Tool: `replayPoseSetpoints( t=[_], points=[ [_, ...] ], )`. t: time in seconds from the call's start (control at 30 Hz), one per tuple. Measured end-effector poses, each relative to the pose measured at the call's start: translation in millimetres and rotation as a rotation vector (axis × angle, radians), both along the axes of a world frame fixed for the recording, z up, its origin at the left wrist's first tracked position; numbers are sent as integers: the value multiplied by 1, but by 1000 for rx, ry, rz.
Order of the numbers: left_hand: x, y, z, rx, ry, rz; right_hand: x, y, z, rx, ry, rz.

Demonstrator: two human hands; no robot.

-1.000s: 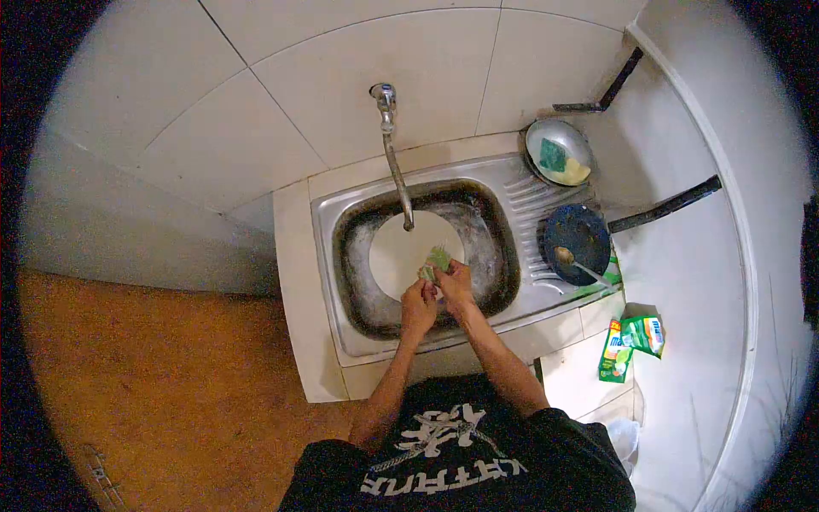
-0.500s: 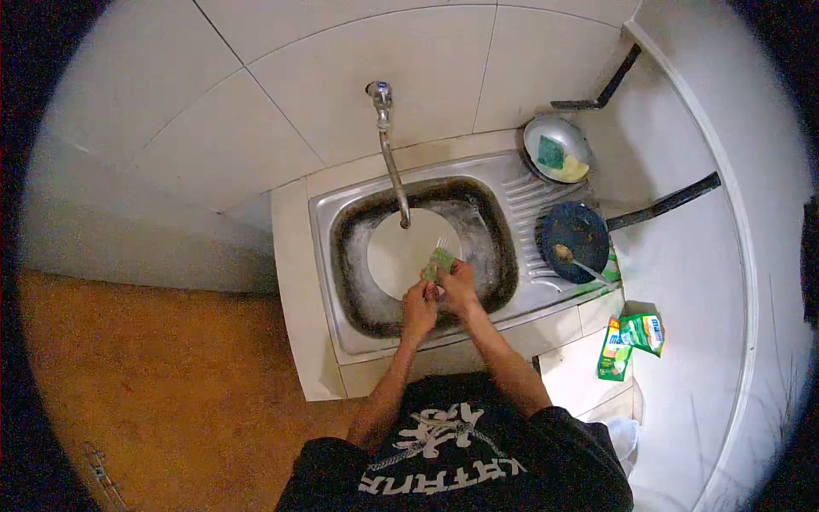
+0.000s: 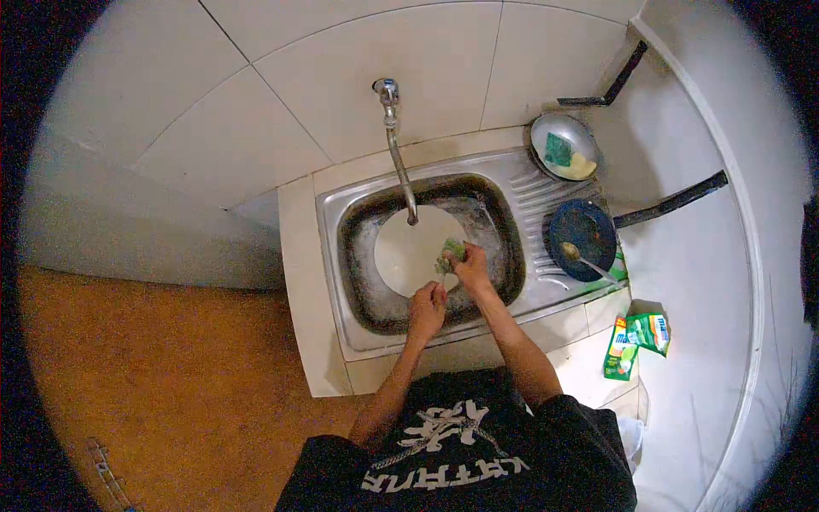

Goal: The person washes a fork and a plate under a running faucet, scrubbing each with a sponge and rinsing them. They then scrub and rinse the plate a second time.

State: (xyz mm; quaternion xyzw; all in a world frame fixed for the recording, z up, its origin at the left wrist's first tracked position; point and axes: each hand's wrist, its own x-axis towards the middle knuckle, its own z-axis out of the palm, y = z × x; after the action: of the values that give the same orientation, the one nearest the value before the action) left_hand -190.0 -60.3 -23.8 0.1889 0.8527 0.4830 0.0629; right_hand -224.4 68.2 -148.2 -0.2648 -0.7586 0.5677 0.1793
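Over the sink, my right hand [image 3: 472, 266] is closed on a green scrubbing sponge [image 3: 455, 248], which is wrapped around the upper part of a fork [image 3: 442, 278]. My left hand [image 3: 427, 311] pinches the fork's handle end, a little below and left of the right hand. The sponge hides the tines. Below both hands a round white plate [image 3: 409, 252] lies in the steel sink [image 3: 363, 303], under the tap [image 3: 399, 162].
On the ribbed drainboard [image 3: 533, 200] stand a metal bowl [image 3: 573, 128] with a green and yellow sponge [image 3: 559, 149], and a dark pan [image 3: 570, 224] with a spoon [image 3: 589, 262]. Green packets [image 3: 620, 350] lie on the counter at right. A black bracket [image 3: 674, 203] juts from the wall.
My right hand and the sponge have shifted up and right, away from my left hand, along the fork. The fork's tines showed earlier and are now covered. The view has shifted slightly.
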Motion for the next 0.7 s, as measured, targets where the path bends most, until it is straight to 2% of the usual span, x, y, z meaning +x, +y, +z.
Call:
replayPoseSetpoints(
  t=[0.03, 0.1, 0.17, 0.23, 0.3, 0.43, 0.5, 0.63, 0.7],
  points=[
    [0, 3, 5, -23, 48, 43, -1, 6, -4, 3, 0, 0],
    [-4, 6, 9, -43, 103, 82, -3, 11, 69, -221, -4, 141],
    [-8, 4, 5, -6, -22, 37, -9, 13, 55, -181, -4, 154],
    [-9, 1, -2, -48, -1, 48, -13, 10, 43, -144, -6, 168],
    [-7, -3, -9, -91, 16, 60, -11, -1, 69, -414, -63, -10],
    [-2, -3, 6, -94, 43, 116, -17, 6, 48, -351, -66, 137],
    [0, -1, 13, -110, 68, 162, -16, 10, 61, 2, -127, 174],
    [-5, 0, 8, -92, 25, 93, -17, 19, 56, 62, -138, 162],
    [-6, 1, 4, -72, 46, 74, -15, 20, 80, -66, -238, 181]
  ],
)
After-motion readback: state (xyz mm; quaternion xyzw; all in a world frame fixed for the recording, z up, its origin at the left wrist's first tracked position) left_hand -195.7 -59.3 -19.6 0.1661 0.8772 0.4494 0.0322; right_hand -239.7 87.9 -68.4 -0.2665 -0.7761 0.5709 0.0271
